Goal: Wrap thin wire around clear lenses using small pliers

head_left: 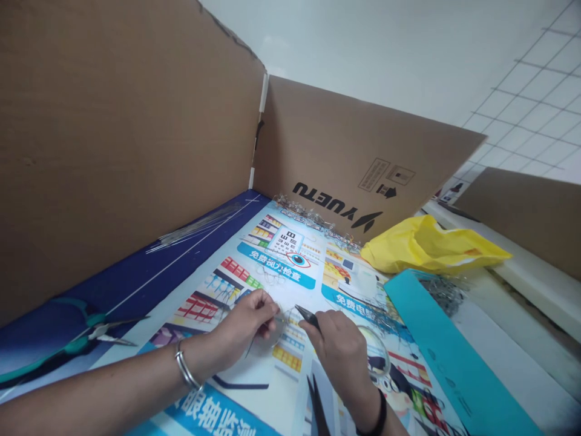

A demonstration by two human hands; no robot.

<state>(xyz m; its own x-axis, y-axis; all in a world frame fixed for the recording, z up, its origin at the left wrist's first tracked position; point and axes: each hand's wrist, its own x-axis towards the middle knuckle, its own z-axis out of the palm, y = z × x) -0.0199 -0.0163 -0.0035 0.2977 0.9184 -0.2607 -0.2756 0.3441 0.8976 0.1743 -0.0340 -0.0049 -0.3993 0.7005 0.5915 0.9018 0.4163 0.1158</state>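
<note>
My left hand (pixel 252 318) is closed, its thumb and fingers pinching a thin wire (pixel 282 319) bent into a loose curve. My right hand (pixel 338 345) wraps round a pair of pliers (pixel 307 316) with dark pointed jaws. The plier tips are close to the wire; whether they touch it I cannot tell. Below my right hand lies another tool with two dark pointed blades (pixel 318 406), its rear end cut off by the frame. Teal-handled pliers (pixel 93 333) lie spread at the left. Under both hands is a printed poster sheet (pixel 290 295).
Cardboard panels (pixel 363 139) wall off the left and back. Straight wires (pixel 195 227) lie along the left panel. Tangled wire pieces (pixel 318 218) line the back edge. At right are a yellow bag (pixel 426 242), a teal strip (pixel 454 351) and a heap of small wire pieces (pixel 442 293).
</note>
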